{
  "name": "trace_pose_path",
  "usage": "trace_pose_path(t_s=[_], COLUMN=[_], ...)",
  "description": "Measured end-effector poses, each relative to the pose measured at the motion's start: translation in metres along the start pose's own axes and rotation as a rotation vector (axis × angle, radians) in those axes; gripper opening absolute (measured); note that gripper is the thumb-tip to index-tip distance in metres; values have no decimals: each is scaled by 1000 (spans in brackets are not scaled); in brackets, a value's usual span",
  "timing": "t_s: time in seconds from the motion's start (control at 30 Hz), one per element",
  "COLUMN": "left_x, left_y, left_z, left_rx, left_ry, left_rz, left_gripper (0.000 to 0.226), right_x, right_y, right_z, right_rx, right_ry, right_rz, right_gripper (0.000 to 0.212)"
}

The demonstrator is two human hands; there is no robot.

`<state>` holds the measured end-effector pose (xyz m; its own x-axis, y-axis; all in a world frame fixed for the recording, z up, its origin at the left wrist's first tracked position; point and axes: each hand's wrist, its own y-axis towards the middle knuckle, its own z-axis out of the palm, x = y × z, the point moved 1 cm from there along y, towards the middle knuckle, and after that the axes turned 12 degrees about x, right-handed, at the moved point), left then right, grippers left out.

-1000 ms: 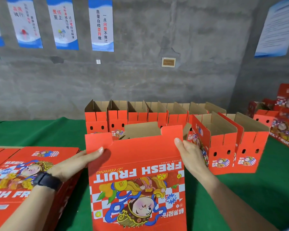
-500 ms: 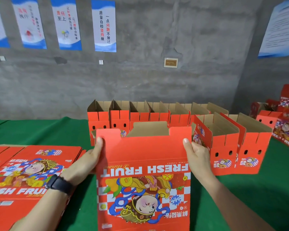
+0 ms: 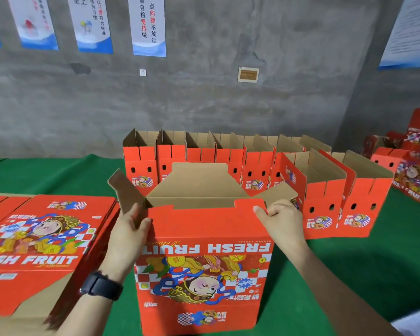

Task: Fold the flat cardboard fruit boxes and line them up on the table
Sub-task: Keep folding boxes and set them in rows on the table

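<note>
**Item in hand** — one red printed cardboard fruit box (image 3: 204, 267). It stands on the green-covered table (image 3: 374, 275) directly in front of you, with its print upside down toward you.
- Condition: opened from flat into a rectangular sleeve. The top flaps stand up or splay outward, and none is tucked.
- Whether its underside is closed cannot be seen.

**Hands**
- Your left hand (image 3: 129, 236) grasps the box's upper left corner, thumb on the front panel and fingers behind the side flap.
- Your right hand (image 3: 281, 221) grasps the upper right corner, fingers curled over the edge.

**Done**
- A row of folded red cardboard boxes (image 3: 257, 166) runs along the far side of the table. There are some six or seven, open-topped and touching side by side.
- Two more folded boxes (image 3: 323, 197) stand nearer, at the right, just beside that row.

**Left to do**
- A stack of flat red cardboard boxes (image 3: 39, 238) lies at your left, several deep — the exact count is not readable.

**Judgement**
- The task looks well under way but not near its end.
- The box in hand wants its flaps set, then a place in the line, likely beside the two nearer ones.
</note>
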<state>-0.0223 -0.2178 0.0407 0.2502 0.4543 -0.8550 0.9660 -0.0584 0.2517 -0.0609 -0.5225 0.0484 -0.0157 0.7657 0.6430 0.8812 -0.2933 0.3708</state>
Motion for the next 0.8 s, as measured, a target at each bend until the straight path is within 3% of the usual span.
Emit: trace_pose_path(t_s=[0.03, 0.13, 0.2, 0.33, 0.4, 0.47, 0.6, 0.7, 0.8], left_x=[0, 0, -3, -12, -9, -2, 0, -5, -11], left_y=[-2, 0, 1, -3, 0, 4, 17, 35, 54], left_z=[1, -1, -5, -5, -3, -2, -1, -2, -3], left_rx=[4, 85, 77, 27, 81, 146, 248, 187, 158], left_ry=[98, 346, 480, 355, 264, 306, 486, 426, 488], left_rz=[27, 23, 52, 366, 367, 314, 322, 245, 198], left_gripper=[47, 58, 71, 94, 97, 84, 30, 21, 22], right_x=[2, 4, 14, 23, 21, 17, 7, 5, 7], right_y=[-2, -4, -5, -4, -2, 0, -1, 0, 4], right_z=[1, 6, 9, 14, 16, 18, 27, 28, 22], right_rx=[45, 165, 148, 103, 99, 127, 268, 277, 235], right_ry=[6, -35, -56, -47, -28, -12, 9, -16, -24], right_rz=[29, 57, -68, -283, -313, -298, -215, -228, -282], right_gripper=[18, 68, 77, 102, 111, 110, 88, 69, 66])
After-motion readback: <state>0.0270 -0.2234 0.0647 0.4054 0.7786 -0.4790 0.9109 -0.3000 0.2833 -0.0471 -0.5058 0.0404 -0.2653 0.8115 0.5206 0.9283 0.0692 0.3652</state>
